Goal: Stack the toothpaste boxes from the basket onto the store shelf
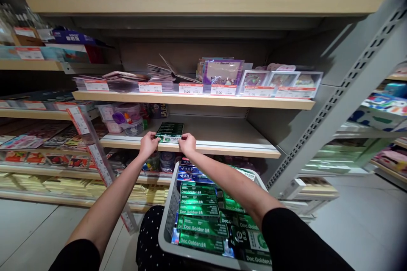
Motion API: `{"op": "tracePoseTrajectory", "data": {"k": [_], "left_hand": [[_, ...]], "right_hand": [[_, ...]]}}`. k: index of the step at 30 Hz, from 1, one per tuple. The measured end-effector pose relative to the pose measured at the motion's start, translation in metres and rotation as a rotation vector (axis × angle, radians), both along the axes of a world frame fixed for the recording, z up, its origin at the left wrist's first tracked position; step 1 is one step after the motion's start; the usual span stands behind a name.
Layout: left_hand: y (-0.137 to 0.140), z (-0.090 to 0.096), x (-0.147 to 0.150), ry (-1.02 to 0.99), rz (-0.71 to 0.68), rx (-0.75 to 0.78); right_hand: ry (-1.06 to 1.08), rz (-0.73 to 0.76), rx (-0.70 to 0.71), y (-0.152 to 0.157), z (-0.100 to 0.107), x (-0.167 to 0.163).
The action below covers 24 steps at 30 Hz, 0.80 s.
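A row of dark green Doc.Golden toothpaste boxes (170, 130) lies flat at the front of the lower shelf (222, 135). My left hand (149, 144) pinches its left end, with the fingers closed at the front corner. At the right end, my right hand (187, 143) grips the corner in the same way. Below my right forearm stands a grey plastic basket (165, 233). Shiny green toothpaste boxes (199, 210) fill most of it, with several blue boxes (190, 176) at its far end.
Clear tubs with coloured lids (130, 118) stand left of the boxes on the same shelf. The shelf above (190, 98) overhangs them, carrying card packs and framed items (222, 72). A slotted metal upright (340, 89) rises at the right. A price-tag strip (101, 169) slants at the left.
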<state>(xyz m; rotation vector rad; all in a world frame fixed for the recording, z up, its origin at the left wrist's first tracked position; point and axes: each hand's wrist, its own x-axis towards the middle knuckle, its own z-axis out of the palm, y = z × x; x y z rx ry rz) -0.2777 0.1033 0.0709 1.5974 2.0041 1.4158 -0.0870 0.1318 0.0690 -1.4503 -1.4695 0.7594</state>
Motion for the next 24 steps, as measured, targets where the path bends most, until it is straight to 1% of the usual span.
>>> {"op": "tracePoseTrajectory", "data": {"k": [4,8,13,21,24], "left_hand": [[0.009,-0.004,-0.001,0.014,-0.003,0.000],[0.017,-0.002,0.001,0.005,-0.019,-0.012],[0.025,0.000,0.003,0.047,0.031,-0.046],[0.022,-0.003,0.006,0.012,-0.001,-0.012],[0.019,-0.004,0.007,-0.078,-0.030,-0.002]], "right_hand": [[-0.016,-0.007,-0.007,0.009,0.000,0.002],[-0.022,0.004,0.002,0.019,-0.004,0.002],[-0.048,0.010,-0.001,0.024,-0.006,0.002],[-0.014,0.023,0.011,0.027,-0.008,0.002],[0.056,0.080,-0.005,0.023,-0.005,0.007]]}}
